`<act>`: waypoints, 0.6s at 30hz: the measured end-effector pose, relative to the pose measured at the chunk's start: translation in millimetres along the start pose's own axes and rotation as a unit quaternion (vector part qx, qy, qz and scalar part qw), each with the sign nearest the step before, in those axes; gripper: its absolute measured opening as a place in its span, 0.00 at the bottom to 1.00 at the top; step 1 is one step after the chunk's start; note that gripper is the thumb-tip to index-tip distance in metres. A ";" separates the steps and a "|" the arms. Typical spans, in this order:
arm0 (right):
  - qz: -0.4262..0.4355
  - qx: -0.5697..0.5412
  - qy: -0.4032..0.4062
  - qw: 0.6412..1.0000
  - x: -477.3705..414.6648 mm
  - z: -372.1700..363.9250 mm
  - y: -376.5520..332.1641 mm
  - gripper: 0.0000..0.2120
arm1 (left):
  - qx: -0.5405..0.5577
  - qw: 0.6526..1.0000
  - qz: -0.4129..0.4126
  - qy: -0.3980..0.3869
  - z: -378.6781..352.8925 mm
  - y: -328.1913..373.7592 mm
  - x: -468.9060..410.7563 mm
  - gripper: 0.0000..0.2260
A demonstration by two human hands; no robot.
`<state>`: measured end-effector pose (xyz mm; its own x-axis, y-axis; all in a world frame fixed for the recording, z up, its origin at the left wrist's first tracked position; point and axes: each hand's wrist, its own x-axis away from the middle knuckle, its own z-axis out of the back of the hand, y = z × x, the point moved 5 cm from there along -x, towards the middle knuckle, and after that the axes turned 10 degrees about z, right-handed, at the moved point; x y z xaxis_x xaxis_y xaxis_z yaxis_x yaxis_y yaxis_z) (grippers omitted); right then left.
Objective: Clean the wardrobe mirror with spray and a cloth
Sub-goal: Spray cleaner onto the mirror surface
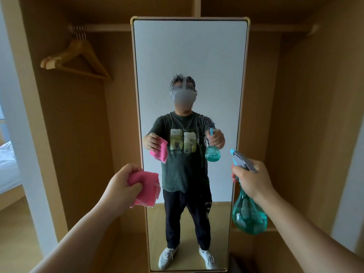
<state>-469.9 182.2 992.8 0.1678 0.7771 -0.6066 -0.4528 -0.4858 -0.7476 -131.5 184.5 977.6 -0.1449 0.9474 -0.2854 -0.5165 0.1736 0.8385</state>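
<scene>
One tall rectangular mirror with a pale gold frame [189, 46] stands in one open wooden wardrobe [295, 115], straight ahead of both hands. The left hand [120, 184] has its fingers [136, 187] curled, pinching one folded pink cloth [147, 188]. The cloth bunches out to the right of and below those fingers, in front of the mirror's lower left edge; cannot tell if it touches the glass. The right hand [254, 179] has its fingers wrapped round the neck of one teal see-through plastic spray bottle [249, 215]. The bottle's body hangs below them, and the grey-and-blue trigger head [242, 159] pokes out above them, nozzle towards the glass. Two patches of spray droplets [182, 81] sit on the mirror, both higher than either hand's fingers. Four wooden coat hangers [78, 60], counted by hooks, are bunched on the rail, up and left of the left fingers. One white bed [7, 164] lies far left of them.
</scene>
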 end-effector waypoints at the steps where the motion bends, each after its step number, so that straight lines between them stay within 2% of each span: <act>1: -0.002 -0.002 0.000 1.000 1.7 -1.0 1.0 0.11 | -0.003 1.000 -0.001 0.001 0.1 -0.6 0.3 0.14; 6: -0.024 -0.037 -0.041 0.998 5.5 -7.9 4.5 0.16 | -0.007 1.000 0.006 0.000 -0.4 -4.2 1.3 0.13; 12: -0.013 -0.041 -0.078 0.996 15.7 -17.7 8.8 0.08 | -0.019 1.000 0.005 -0.003 0.1 -10.5 6.1 0.13; 18: -0.005 -0.055 -0.067 0.996 13.6 -24.7 6.8 0.03 | -0.017 1.000 0.001 -0.006 5.0 -10.8 7.6 0.13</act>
<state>-449.1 179.5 972.7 0.0502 0.8251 -0.5628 -0.3519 -0.5128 -0.7831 -122.8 191.2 968.7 -0.1363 0.9509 -0.2780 -0.5452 0.1624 0.8225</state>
